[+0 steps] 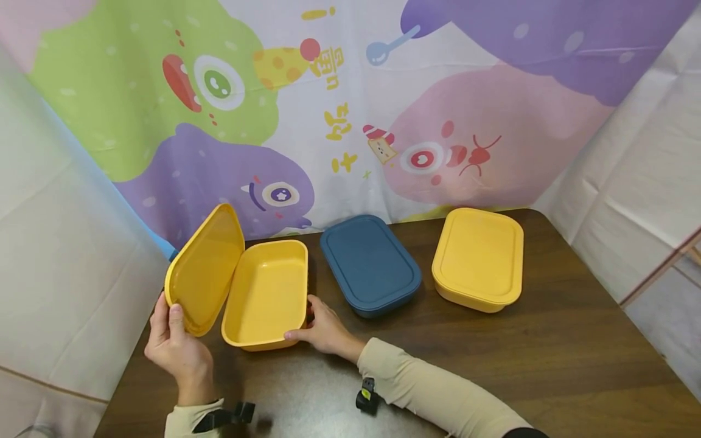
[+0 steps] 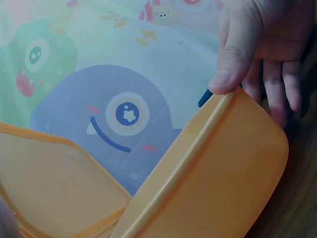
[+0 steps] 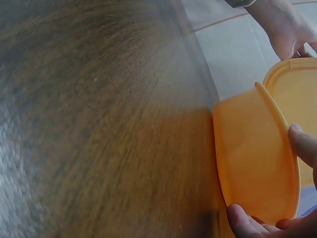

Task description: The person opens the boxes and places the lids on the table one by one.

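On the left of the table a yellow lunch box (image 1: 263, 346) sits uncovered, with nothing visible inside it. Its yellow lid (image 1: 205, 274) stands tilted up along the box's left side. My left hand (image 1: 179, 353) grips the lid's near edge, thumb on the inner face. At the box's near right corner, my right hand (image 1: 324, 328) holds on, thumb over the rim. In the left wrist view the lid (image 2: 54, 183) shows at lower left, and the right thumb presses the box rim (image 2: 173, 173). The right wrist view shows the box wall (image 3: 255, 153) between right thumb and fingers.
Right of the uncovered box lies a dark blue lidded box (image 1: 371, 264). Farther right is a second yellow box (image 1: 479, 258) with its lid on. A cartoon-printed curtain (image 1: 350, 201) hangs behind the brown wooden table (image 1: 547, 365), and white sheets flank both sides.
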### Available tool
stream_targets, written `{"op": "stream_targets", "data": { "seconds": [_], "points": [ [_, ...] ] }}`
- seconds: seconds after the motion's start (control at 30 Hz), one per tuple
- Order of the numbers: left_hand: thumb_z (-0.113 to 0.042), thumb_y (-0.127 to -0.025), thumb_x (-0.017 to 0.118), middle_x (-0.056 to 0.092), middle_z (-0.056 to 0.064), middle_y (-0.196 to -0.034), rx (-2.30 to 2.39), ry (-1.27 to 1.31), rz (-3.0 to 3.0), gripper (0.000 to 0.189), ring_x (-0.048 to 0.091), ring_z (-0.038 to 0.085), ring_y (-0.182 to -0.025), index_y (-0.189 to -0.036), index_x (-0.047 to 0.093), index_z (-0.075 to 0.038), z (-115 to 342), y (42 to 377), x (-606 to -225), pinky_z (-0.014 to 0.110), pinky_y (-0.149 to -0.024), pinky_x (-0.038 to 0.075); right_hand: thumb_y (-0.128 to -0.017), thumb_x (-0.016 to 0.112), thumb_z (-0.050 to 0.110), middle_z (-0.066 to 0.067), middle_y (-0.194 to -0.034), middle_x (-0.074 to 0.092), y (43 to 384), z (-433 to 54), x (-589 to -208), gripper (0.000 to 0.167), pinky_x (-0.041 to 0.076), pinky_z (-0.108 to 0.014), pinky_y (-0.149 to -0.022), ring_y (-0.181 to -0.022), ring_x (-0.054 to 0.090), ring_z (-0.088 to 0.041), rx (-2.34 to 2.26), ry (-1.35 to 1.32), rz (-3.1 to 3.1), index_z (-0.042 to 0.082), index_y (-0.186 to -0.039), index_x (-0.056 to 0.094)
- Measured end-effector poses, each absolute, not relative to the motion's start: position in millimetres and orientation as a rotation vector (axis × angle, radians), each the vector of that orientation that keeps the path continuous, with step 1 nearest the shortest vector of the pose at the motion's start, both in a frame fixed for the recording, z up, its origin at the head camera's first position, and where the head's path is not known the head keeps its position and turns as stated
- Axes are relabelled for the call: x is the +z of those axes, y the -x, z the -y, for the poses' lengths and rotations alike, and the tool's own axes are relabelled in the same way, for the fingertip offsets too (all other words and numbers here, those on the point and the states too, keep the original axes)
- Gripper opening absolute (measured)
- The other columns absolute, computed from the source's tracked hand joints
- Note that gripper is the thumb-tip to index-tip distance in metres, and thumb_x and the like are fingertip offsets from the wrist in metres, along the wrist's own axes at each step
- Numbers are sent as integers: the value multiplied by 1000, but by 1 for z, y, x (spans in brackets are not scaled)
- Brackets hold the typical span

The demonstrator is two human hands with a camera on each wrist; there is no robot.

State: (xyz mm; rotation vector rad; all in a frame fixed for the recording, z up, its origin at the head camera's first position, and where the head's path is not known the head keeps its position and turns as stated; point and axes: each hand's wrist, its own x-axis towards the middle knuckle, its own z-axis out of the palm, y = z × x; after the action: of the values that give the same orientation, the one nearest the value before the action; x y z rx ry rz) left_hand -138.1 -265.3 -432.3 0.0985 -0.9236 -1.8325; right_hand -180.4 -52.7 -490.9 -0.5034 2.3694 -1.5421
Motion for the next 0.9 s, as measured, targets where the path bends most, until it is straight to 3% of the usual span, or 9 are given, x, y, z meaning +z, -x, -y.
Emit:
{"op": "stream_targets", "data": {
  "seconds": [0.9],
  "points": [
    [1,-88,66,70,18,-114,-1882,-241,745,34,66,27,-105,-120,62,13,276,140,-433,28,-84,56,-79,82,31,-8,-107,56,181,53,-494,78,50,-22,-73,-88,60,-16,-1537,487,-2373,3,-139,41]
  ]
}}
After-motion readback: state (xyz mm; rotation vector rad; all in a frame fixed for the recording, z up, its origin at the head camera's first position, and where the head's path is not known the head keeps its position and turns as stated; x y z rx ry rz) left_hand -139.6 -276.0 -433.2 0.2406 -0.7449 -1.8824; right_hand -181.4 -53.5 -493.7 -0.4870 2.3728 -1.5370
